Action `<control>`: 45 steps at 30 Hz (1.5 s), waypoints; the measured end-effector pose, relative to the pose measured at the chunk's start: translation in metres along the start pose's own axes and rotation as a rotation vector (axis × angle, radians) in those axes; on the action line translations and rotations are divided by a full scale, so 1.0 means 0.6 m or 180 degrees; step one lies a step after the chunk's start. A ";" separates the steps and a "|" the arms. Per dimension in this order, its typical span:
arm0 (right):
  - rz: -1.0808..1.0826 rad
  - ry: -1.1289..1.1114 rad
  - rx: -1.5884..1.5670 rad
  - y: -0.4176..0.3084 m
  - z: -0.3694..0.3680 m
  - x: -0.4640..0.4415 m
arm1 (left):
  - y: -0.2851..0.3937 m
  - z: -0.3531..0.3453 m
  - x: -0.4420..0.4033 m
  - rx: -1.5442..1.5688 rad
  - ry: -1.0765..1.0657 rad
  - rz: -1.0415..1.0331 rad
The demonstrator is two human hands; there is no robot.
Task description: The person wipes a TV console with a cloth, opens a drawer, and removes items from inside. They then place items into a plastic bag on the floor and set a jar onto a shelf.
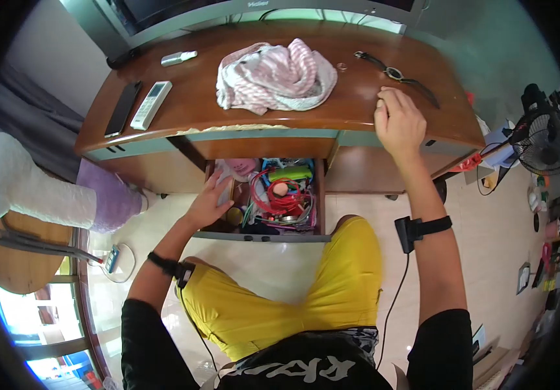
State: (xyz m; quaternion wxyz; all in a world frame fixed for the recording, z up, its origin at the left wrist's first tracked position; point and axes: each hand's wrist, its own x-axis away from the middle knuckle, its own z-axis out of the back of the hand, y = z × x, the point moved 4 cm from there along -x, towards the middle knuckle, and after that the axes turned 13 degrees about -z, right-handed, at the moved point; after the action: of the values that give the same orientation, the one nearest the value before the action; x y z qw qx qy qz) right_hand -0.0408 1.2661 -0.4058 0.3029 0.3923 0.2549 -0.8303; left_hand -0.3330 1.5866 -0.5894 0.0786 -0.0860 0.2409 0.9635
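Drawer [299, 238] pulled out beneath the counter [189, 97], red coil [291, 204] inside. Your left grip [207, 203] is at the drawer's left side; cannot tell whether it pinches anything. Your right grip [401, 125] rests unclenched on the counter's edge, near the watch [393, 73].

Left hand [209, 200] reaches into open, cluttered wooden drawer [293, 238], left of coiled red cord [285, 204]. Right hand [401, 123] rests on glossy brown wooden table [195, 107], near black-strapped wristwatch [394, 73].
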 end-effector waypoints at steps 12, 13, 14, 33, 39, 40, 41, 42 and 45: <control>0.0022 0.0129 -0.0166 0.007 0.000 -0.003 | -0.144 -0.145 -0.179 -0.2265 -0.1984 0.0423; 0.0000 0.0122 -0.0170 0.006 0.000 -0.002 | -0.171 -0.167 -0.174 -0.2372 -0.1954 0.0466; -0.0029 0.0114 -0.0174 0.005 0.001 0.000 | -0.197 -0.187 -0.169 -0.2482 -0.1930 0.0505; 0.0004 0.0160 -0.0149 0.005 0.000 0.001 | -0.159 -0.178 -0.166 -0.3629 -0.1854 0.0024; 0.0028 0.0130 -0.0032 0.001 0.000 0.001 | -0.019 -0.043 -0.131 -0.2140 -0.1888 0.1050; 0.0048 0.0131 -0.0062 0.000 0.000 0.001 | 0.006 -0.006 -0.122 -0.2140 -0.1878 0.1086; 0.0048 0.0132 -0.0043 0.000 -0.001 0.001 | 0.041 0.044 -0.112 -0.1671 -0.1632 0.1308; 0.0043 0.0124 -0.0017 0.002 -0.002 0.001 | 0.068 0.079 -0.100 -0.1195 -0.1384 0.1512; 0.0032 0.0056 -0.0019 0.000 0.000 0.001 | 0.053 0.185 0.025 0.0716 -0.0253 0.1630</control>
State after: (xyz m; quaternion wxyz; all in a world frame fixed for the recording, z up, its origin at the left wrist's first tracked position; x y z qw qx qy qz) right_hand -0.0411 1.2661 -0.4065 0.3060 0.4000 0.2581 -0.8245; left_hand -0.3682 1.6134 -0.4817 -0.1490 0.0247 0.3569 0.9218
